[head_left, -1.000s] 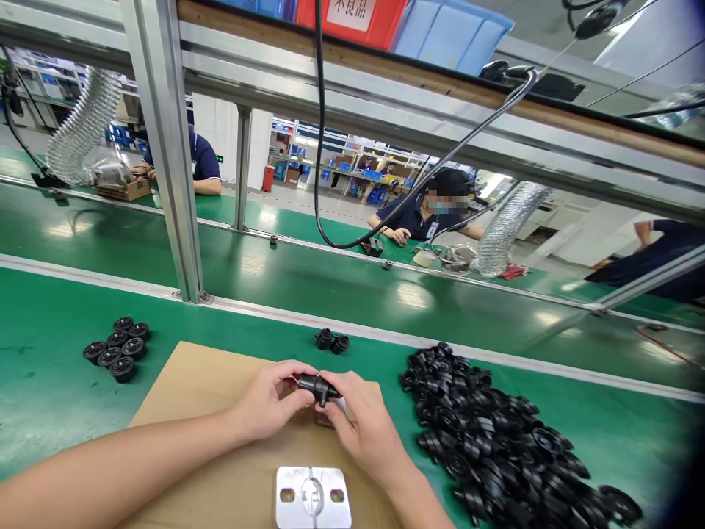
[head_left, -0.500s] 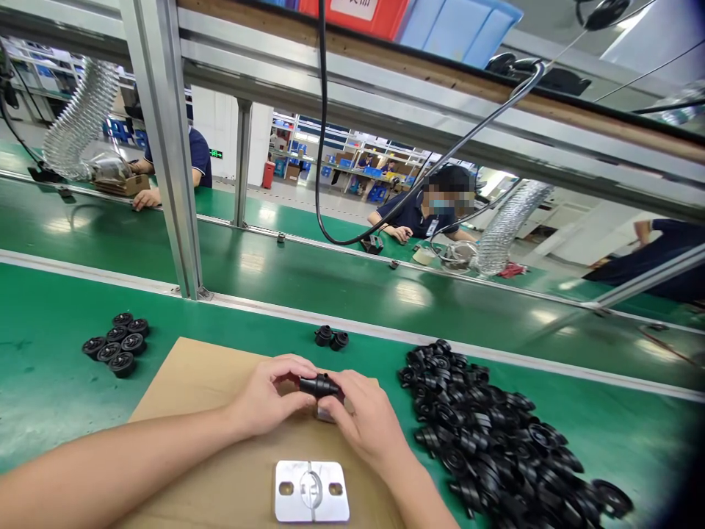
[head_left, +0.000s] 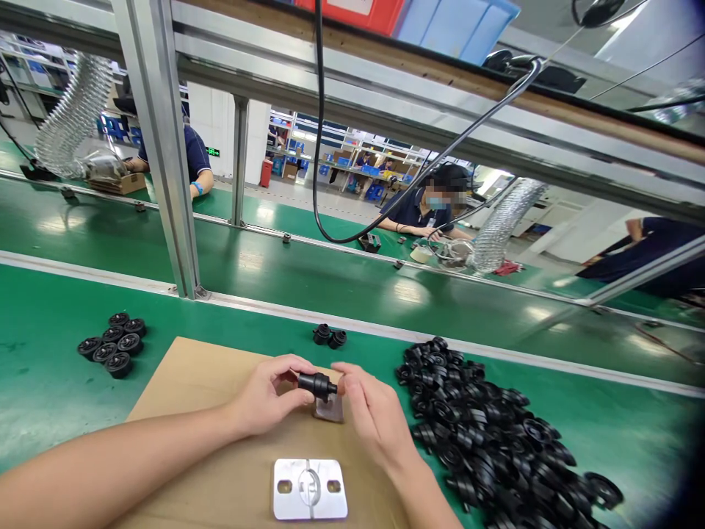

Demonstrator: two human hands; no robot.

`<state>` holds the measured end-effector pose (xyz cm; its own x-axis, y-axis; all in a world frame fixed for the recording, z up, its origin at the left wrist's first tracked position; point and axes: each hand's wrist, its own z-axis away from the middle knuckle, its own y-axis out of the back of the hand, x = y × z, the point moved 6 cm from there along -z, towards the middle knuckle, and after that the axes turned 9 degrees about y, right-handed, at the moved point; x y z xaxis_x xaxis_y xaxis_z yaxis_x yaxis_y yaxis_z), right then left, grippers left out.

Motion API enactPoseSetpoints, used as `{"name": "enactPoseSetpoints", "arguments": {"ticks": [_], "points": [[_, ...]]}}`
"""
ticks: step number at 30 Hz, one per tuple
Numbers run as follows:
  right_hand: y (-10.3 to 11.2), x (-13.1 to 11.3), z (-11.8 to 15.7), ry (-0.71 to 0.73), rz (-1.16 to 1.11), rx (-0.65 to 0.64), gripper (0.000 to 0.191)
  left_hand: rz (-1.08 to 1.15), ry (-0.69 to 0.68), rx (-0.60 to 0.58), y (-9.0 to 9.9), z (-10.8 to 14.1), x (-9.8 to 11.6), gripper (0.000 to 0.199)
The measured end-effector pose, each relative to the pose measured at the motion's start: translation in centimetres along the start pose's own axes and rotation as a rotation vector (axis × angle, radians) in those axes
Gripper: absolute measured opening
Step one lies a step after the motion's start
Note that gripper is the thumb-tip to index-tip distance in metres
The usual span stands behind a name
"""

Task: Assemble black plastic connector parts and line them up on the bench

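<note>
My left hand (head_left: 274,393) is closed round the wide end of a black plastic fitting (head_left: 315,385), held roughly level above the cardboard. The fitting's narrow stem points right, towards my right hand (head_left: 375,411). At the stem's end my right fingertips are drawn together, close to it or touching; what they pinch, if anything, is hidden. Just below the fitting is a small metal block (head_left: 329,410), partly covered by it. Nearer to me lies a silver metal plate (head_left: 291,491) with two slots and a round recess in its middle.
Brown cardboard (head_left: 181,397) covers part of the green bench. A large heap of black parts (head_left: 485,426) lies at right, several black round parts (head_left: 113,344) at left, and two black fittings (head_left: 329,336) behind my hands. A metal post (head_left: 159,147) rises at the back; a cable (head_left: 318,147) hangs down.
My right hand has shifted right from the fitting's body to its stem end, uncovering the stem and more of the metal block. My left hand keeps its hold.
</note>
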<state>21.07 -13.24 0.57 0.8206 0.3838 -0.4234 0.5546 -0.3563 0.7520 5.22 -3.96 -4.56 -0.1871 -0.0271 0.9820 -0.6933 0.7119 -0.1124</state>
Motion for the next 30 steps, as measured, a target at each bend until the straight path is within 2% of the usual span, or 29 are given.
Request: {"name": "enactPoseSetpoints", "arguments": {"ticks": [2,6,9,13,16,18,23,26,30], "points": [[0.2,0.1,0.0,0.030,-0.051,-0.002,0.034,0.009,0.006,0.015,0.1,0.0,-0.1,0.027],[-0.6,-0.8,-0.2,0.238,-0.102,-0.068,0.039,0.025,-0.051,0.003,0.1,0.1,0.0,0.027],[-0.9,-0.8,-0.2,0.235,-0.134,-0.053,0.037,0.030,-0.104,0.002,0.1,0.1,0.2,0.018],[-1.1,-0.9,-0.3,0.277,-0.124,-0.122,0.047,0.051,-0.042,0.027,0.2,0.0,-0.1,0.024],[-0.9,-1.3,-0.3,0.347,-0.069,-0.119,0.046,0.046,0.017,0.006,0.0,0.0,-0.5,0.029],[-0.9,-1.2,-0.3,0.310,-0.069,-0.116,0.042,0.018,0.034,-0.004,-0.1,0.0,-0.7,0.029],[-1.5,-0.3,0.1,0.104,-0.146,-0.064,0.041,-0.104,-0.069,0.052,0.2,0.2,-0.1,0.026],[-1.4,-0.2,0.3,0.129,-0.120,0.003,0.037,-0.070,-0.002,0.005,0.1,0.1,-0.4,0.038],[-1.4,-0.5,-0.1,0.198,-0.128,-0.005,0.037,0.044,0.085,-0.048,-0.1,0.1,-0.7,0.034]]}}
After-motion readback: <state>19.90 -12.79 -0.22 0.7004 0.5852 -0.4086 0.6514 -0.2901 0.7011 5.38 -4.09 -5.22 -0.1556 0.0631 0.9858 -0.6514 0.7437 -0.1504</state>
